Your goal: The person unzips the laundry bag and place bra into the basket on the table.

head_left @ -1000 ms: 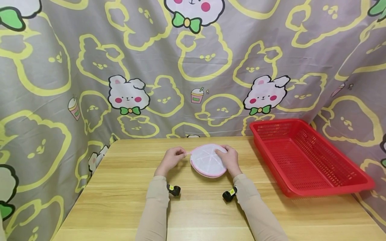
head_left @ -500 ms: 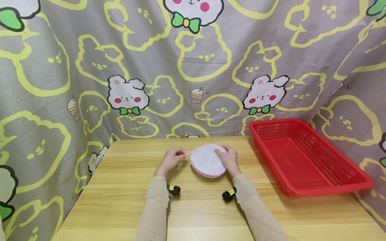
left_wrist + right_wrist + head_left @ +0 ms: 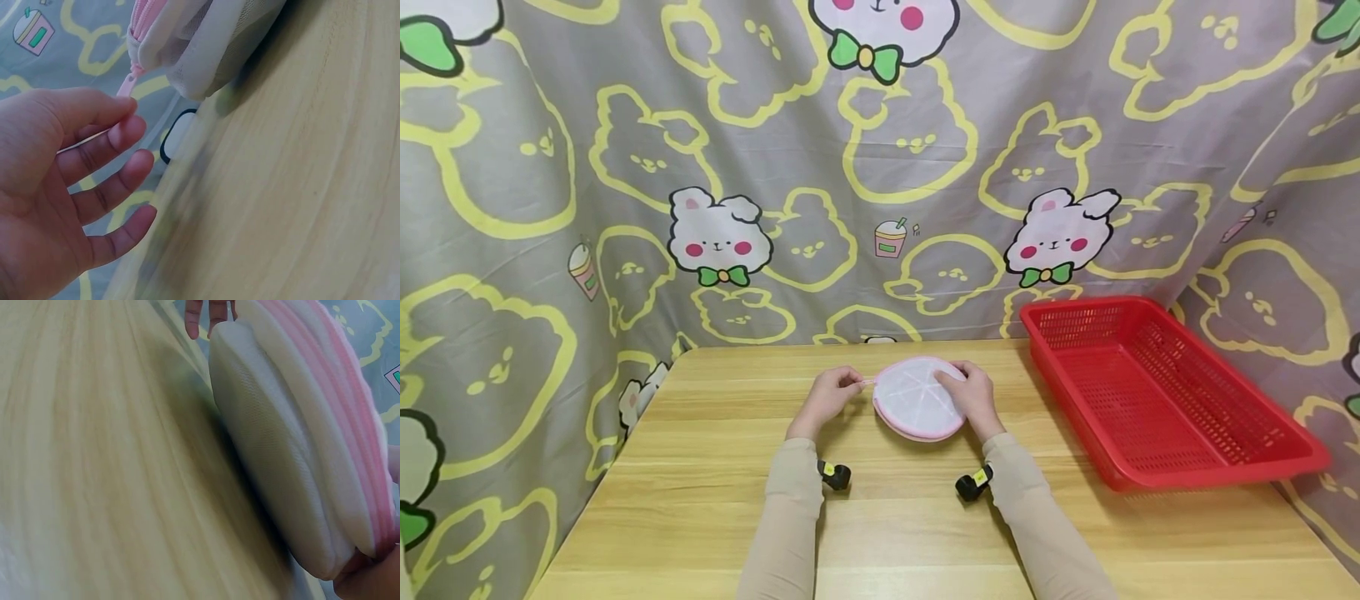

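A round white mesh laundry bag with pink trim is held up over the table in the middle of the head view. At its left end, my left hand pinches the pink zipper pull between thumb and forefinger, the other fingers spread loosely. My right hand grips the bag's right edge, thumb on the upper face and fingers beneath. Seen from the right wrist, the pink zipper runs along the side of the padded bag. Zipper teeth by the pull lie together in the left wrist view.
A red perforated plastic basket stands on the right of the wooden table. Behind the table and at both sides hangs a grey curtain with cartoon prints. Small black cameras sit at both wrists.
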`<state>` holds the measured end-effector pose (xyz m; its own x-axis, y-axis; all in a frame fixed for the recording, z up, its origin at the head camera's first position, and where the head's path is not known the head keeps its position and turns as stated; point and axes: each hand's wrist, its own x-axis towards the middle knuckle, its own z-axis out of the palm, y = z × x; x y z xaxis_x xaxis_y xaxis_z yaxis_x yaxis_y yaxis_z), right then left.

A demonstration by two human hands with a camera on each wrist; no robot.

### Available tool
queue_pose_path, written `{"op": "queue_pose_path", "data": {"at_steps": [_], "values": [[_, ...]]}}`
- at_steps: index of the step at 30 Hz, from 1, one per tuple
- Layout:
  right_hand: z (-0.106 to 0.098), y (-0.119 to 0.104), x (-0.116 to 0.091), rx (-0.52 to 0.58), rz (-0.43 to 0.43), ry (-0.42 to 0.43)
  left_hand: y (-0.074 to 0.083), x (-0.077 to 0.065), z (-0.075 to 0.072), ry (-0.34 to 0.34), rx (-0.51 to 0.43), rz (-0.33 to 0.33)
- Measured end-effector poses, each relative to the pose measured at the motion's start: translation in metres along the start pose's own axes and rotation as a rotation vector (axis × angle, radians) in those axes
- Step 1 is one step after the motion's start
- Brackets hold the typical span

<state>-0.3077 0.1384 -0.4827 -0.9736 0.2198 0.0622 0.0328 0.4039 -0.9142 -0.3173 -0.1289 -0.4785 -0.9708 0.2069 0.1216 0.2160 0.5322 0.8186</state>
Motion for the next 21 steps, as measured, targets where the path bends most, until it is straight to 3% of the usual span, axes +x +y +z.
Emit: {"op": "queue_pose_path", "data": {"at_steps": [21], "values": [[-0.0063,0.0029,0.0056,0.032,-0.007,-0.006,0.0001,0.0001,0.0009,-0.054,0.016,-0.018]]}}
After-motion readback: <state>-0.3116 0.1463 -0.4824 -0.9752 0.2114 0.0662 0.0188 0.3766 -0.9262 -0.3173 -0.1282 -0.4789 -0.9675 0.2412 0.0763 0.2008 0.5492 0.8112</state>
